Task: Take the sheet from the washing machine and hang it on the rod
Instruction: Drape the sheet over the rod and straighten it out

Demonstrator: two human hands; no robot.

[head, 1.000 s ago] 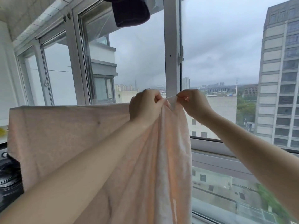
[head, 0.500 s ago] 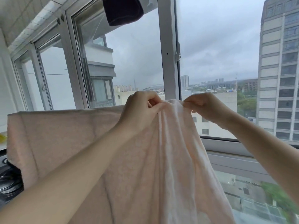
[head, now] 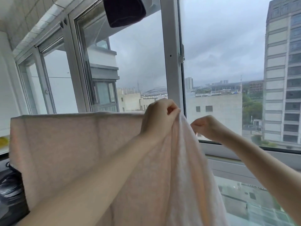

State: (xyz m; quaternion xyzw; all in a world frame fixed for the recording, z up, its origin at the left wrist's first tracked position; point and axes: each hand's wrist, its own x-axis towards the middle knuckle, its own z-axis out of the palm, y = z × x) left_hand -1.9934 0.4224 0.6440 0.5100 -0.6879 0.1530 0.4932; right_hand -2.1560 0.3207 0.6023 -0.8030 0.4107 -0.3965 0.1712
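Observation:
A pale pink sheet point(head: 68, 144) hangs spread out in front of the window, its top edge running level from the far left to the middle. The rod under that edge is hidden by the cloth. My left hand point(head: 158, 117) pinches the sheet's bunched top edge at its right end. My right hand point(head: 207, 128) is just right of the sheet, lower than the left, fingers curled near the cloth's side edge; whether it grips the cloth I cannot tell.
Behind the sheet stands a window with white frames point(head: 171, 62) and a low sill point(head: 244, 149). A dark cloth point(head: 124, 11) hangs overhead. A dark appliance point(head: 9, 193) sits at lower left beneath the sheet.
My right hand has dropped and drawn away to the right from the top edge it was pinching. The left hand keeps its pinch. More of the sheet's right part now hangs loose.

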